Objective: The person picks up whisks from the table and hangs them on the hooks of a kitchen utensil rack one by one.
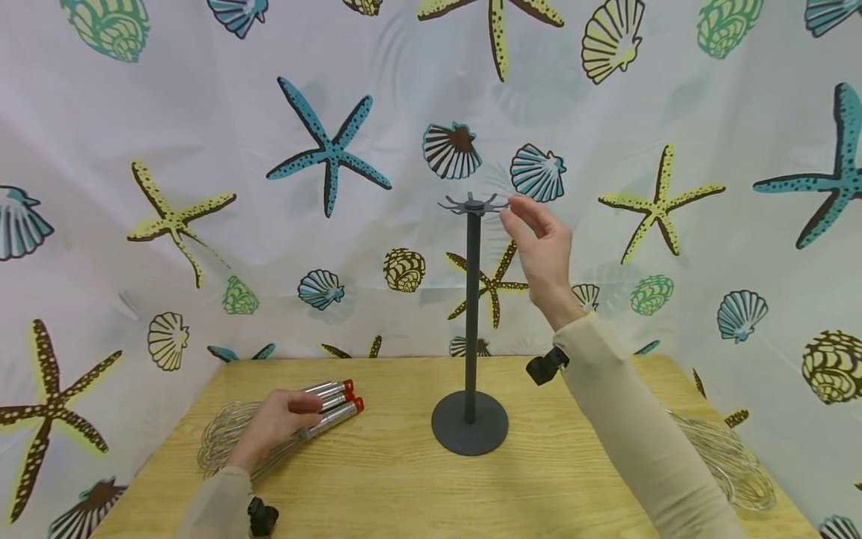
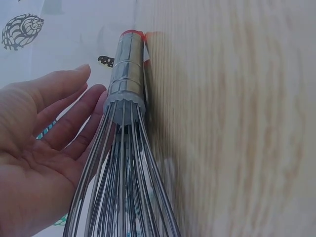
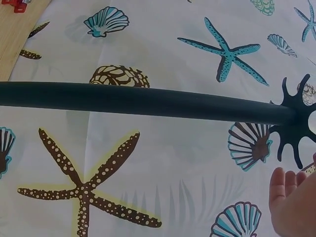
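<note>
Right hand [image 1: 544,251] at the hook stand [image 1: 473,299], I can't tell if pinching; left of it, my loose left hand [image 1: 277,421] seemingly reaches for a wire whisk [image 1: 338,415]: curling fingers needed next.

The cloth [image 1: 411,97] is showing white, printed with blue, yellow, green and brown shells. Dotted starfish are appearing blue at half past ten [image 1: 332,152] and yellow at half past two. At half past seven, the whisks [image 1: 335,420] are gleaming silver, their ends [image 1: 359,405] glowing red; the wires [image 1: 737,471] at four o'clock are shining silver. The table [image 1: 377,479] is displaying yellowish wood grain, the stand [image 1: 473,322] is looking dark grey, and the sleeves [image 1: 626,419] are looking cream.
</note>
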Available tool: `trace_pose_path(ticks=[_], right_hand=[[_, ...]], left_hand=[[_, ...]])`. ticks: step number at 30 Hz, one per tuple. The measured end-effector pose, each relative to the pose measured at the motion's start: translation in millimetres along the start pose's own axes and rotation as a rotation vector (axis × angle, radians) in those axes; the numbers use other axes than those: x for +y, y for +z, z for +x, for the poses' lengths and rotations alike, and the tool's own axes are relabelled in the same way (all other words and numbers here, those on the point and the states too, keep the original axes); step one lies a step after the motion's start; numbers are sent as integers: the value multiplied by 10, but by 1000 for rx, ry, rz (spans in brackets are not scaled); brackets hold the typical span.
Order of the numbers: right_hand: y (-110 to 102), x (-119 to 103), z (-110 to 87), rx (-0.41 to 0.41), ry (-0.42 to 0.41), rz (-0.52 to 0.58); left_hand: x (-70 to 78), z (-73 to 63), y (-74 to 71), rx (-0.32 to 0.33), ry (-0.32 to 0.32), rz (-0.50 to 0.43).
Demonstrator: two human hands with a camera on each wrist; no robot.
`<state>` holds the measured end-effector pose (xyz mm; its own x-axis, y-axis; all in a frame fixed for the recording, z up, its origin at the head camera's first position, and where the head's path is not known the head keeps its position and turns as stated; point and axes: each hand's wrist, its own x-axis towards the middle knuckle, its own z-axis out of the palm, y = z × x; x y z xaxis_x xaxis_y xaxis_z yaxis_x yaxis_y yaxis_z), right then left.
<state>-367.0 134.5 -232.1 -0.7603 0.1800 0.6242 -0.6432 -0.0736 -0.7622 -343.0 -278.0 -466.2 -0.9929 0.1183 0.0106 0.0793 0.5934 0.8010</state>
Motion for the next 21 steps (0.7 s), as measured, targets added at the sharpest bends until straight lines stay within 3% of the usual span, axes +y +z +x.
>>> trace_pose_path(ticks=[14,21], right_hand=[[34,-35,71,-3,-33,45],[46,-69,64,3,-29,-17]], left_hand=[[-21,15,5,-9,4,-12],[-46,36,8,1,-8,29]])
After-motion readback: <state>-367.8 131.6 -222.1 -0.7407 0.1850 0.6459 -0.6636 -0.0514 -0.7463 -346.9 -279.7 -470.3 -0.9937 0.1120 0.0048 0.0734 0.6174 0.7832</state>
